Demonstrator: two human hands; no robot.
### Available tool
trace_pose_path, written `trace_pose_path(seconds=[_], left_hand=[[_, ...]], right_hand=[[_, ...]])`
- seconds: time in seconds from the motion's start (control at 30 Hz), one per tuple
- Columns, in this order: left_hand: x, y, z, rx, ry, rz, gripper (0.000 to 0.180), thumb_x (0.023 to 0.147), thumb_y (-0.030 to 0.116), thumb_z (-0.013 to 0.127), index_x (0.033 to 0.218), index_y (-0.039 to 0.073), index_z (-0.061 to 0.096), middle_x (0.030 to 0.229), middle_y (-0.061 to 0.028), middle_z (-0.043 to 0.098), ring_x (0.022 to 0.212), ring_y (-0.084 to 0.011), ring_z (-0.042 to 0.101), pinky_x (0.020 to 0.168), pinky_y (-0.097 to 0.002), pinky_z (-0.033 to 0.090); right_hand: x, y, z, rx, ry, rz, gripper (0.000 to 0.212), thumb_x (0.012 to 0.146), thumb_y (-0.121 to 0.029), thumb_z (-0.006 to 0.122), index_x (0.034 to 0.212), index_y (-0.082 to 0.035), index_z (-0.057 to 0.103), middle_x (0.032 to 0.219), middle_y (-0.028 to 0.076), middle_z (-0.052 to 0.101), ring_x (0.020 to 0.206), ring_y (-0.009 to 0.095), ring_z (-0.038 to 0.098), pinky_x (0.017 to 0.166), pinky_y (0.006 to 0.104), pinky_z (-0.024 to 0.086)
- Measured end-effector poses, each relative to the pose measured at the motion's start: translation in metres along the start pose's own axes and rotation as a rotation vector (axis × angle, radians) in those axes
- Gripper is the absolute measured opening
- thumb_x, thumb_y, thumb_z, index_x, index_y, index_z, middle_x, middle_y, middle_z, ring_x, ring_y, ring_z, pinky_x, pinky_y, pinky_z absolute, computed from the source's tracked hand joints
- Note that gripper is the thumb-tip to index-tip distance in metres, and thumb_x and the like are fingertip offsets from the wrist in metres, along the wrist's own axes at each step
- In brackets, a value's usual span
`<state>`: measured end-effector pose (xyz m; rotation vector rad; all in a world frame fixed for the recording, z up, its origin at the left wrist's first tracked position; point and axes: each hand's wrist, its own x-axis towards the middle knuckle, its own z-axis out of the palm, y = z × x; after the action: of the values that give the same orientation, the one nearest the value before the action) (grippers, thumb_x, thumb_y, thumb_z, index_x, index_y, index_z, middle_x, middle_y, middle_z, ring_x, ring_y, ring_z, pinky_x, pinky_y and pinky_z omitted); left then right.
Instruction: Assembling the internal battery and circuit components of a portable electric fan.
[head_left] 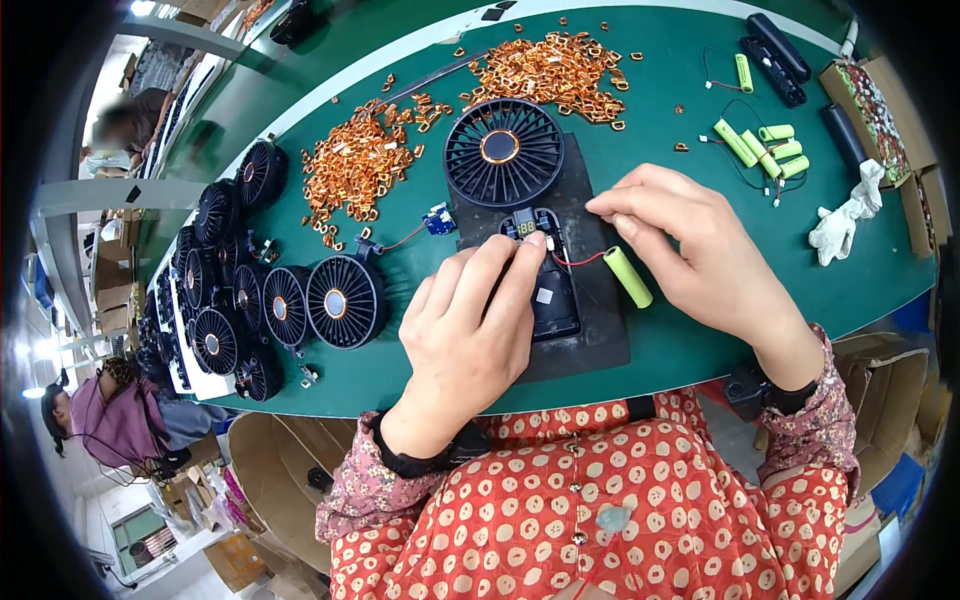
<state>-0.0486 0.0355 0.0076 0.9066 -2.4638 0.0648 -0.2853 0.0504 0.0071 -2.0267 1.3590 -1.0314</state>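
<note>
A black handheld fan [463,170] lies on a dark mat [607,345], its round grille away from me and its handle housing [557,318] opened toward me. My left hand [465,325] rests over the handle, fingertips pressed against the small display board [526,228] and a white connector. A red wire runs from there to a green cylindrical battery [628,278] beside the mat. Above that battery, my right hand [690,250] is closed in a pinch near the mat's right edge; whatever lies between its fingertips, if anything, is hidden.
Two heaps of orange metal-looking clips [550,75] lie at the back. Several fans [345,300] stand at left beside a wired blue circuit board [438,219]. Green batteries [735,143], black housings [775,65], a white glove [848,215] and a cardboard box [915,205] are at right.
</note>
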Motion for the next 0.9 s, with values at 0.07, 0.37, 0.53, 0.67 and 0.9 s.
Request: trace_pose_path(seconds=[0.07,0.37,0.53,0.67,0.9], left_hand=[[-0.001,-0.002,0.001,0.055,-0.021,0.018,0.044,0.074,0.006,0.067,0.118,0.009,0.069,0.107,-0.0041,0.061,0.087,-0.0189,0.063,0.069,-0.0295,0.047],[0.005,-0.002,-0.003,0.061,-0.078,0.042,0.047,0.072,0.007,0.068,0.118,0.01,0.07,0.106,-0.0055,0.061,0.086,-0.02,0.063,0.068,-0.0302,0.048],[0.005,-0.001,-0.007,0.076,-0.121,0.059,0.048,0.072,0.008,0.068,0.121,0.01,0.069,0.108,-0.006,0.06,0.088,-0.0203,0.062,0.069,-0.0303,0.047],[0.002,-0.005,-0.003,0.014,-0.095,0.024,0.047,0.073,0.008,0.068,0.12,0.011,0.068,0.109,-0.0059,0.06,0.089,-0.0207,0.061,0.068,-0.031,0.046],[-0.003,-0.005,-0.004,-0.146,0.017,-0.036,0.049,0.073,-0.005,0.067,0.122,0.003,0.065,0.105,-0.012,0.063,0.086,-0.0278,0.063,0.073,-0.0356,0.051]], right_hand=[[-0.007,0.0,-0.005,0.004,0.018,0.022,0.015,0.092,-0.001,0.059,0.105,0.002,0.066,0.092,0.012,0.065,0.082,0.028,0.064,0.071,0.0352,0.051],[-0.03,-0.007,-0.001,0.008,-0.038,0.081,0.035,0.085,-0.018,0.073,0.112,-0.002,0.058,0.087,0.011,0.062,0.08,0.032,0.061,0.07,0.0407,0.05],[-0.041,-0.015,0.011,-0.031,-0.048,0.105,0.039,0.086,-0.016,0.072,0.118,-0.003,0.054,0.085,0.01,0.062,0.075,0.027,0.062,0.067,0.037,0.051],[-0.04,-0.025,0.016,0.346,0.106,0.38,0.025,0.092,-0.006,0.063,0.116,-0.003,0.055,0.077,0.007,0.061,0.06,0.018,0.059,0.057,0.0299,0.046],[-0.041,-0.04,0.009,-0.173,-0.016,0.107,0.037,0.088,-0.015,0.07,0.122,-0.003,0.059,0.08,0.01,0.06,0.071,0.029,0.062,0.063,0.0366,0.05]])
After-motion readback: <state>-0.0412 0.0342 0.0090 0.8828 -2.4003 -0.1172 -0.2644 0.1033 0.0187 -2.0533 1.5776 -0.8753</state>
